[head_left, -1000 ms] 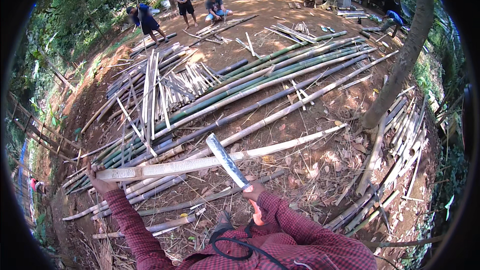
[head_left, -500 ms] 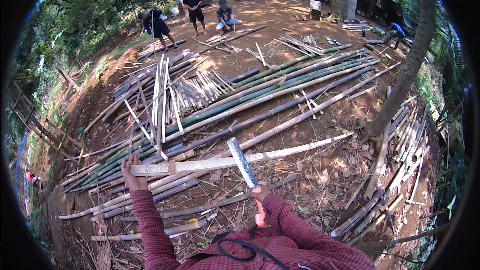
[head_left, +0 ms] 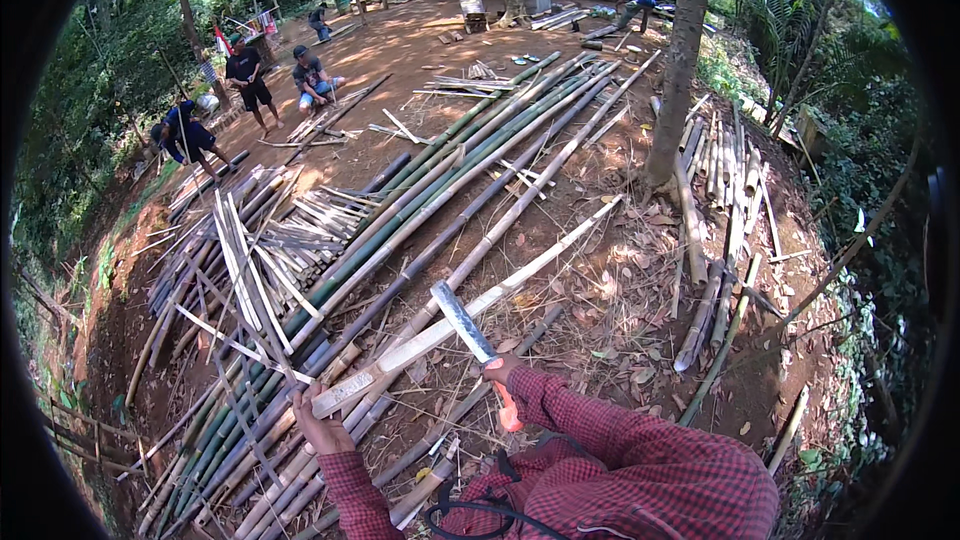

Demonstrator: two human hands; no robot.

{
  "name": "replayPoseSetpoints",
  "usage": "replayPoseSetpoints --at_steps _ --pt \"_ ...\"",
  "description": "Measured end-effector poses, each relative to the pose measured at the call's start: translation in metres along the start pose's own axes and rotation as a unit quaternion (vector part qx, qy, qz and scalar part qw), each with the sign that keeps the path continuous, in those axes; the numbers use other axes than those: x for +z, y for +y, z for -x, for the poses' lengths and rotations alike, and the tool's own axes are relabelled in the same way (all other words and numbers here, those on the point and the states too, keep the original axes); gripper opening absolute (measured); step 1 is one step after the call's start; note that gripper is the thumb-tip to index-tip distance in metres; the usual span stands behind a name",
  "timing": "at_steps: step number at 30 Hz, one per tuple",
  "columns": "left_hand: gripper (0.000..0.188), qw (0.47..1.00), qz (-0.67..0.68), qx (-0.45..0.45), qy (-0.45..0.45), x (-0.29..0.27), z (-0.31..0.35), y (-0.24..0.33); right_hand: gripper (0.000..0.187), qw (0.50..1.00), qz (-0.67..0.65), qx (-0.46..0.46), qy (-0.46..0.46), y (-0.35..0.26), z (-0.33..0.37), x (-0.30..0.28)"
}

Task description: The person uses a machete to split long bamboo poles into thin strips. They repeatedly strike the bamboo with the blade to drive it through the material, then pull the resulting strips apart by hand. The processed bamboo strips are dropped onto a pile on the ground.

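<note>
Close to your body, right hand [head_left: 503, 368]: fingers closed around the orange handle [head_left: 509, 412] of the machete [head_left: 466, 326], best held firm with a supple wrist.
Left hand [head_left: 322, 427]: fingers gripping the near end of the bamboo strip [head_left: 500, 287], which slants away rightward; they belong well clear of the blade [head_left: 450, 305].
Blade: crosses the strip, contact unclear; a shallow angle, worked away from your left hand, looks safest.
Bamboo poles [head_left: 440, 210]: lie beyond; the strip's far end needs room.
</note>
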State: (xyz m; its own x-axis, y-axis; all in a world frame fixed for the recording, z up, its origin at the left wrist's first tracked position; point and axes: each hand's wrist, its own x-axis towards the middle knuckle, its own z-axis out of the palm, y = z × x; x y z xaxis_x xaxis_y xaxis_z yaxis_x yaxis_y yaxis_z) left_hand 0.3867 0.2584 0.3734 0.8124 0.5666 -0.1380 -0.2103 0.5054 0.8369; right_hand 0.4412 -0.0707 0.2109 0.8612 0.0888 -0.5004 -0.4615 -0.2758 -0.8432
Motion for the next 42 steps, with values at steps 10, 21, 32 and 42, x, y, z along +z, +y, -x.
replayPoseSetpoints --at_steps 10,21,32,42 --pt "0.043 0.991 0.065 -0.105 -0.047 0.002 0.019 0.030 0.043 0.966 0.012 -0.157 -0.205 -0.092 0.108 0.081" --pt "0.059 0.928 0.028 0.139 -0.345 0.065 0.069 0.045 0.040 0.981 -0.091 -0.150 0.086 -0.081 0.164 -0.043" --pt "0.020 0.783 -0.095 0.421 -0.447 0.226 0.045 0.104 0.042 0.898 -0.203 -0.364 0.139 -0.100 0.247 -0.075" --pt "0.018 0.749 -0.025 0.401 -0.527 0.343 0.075 0.130 0.044 0.802 0.055 -0.448 0.391 -0.130 0.299 -0.097"
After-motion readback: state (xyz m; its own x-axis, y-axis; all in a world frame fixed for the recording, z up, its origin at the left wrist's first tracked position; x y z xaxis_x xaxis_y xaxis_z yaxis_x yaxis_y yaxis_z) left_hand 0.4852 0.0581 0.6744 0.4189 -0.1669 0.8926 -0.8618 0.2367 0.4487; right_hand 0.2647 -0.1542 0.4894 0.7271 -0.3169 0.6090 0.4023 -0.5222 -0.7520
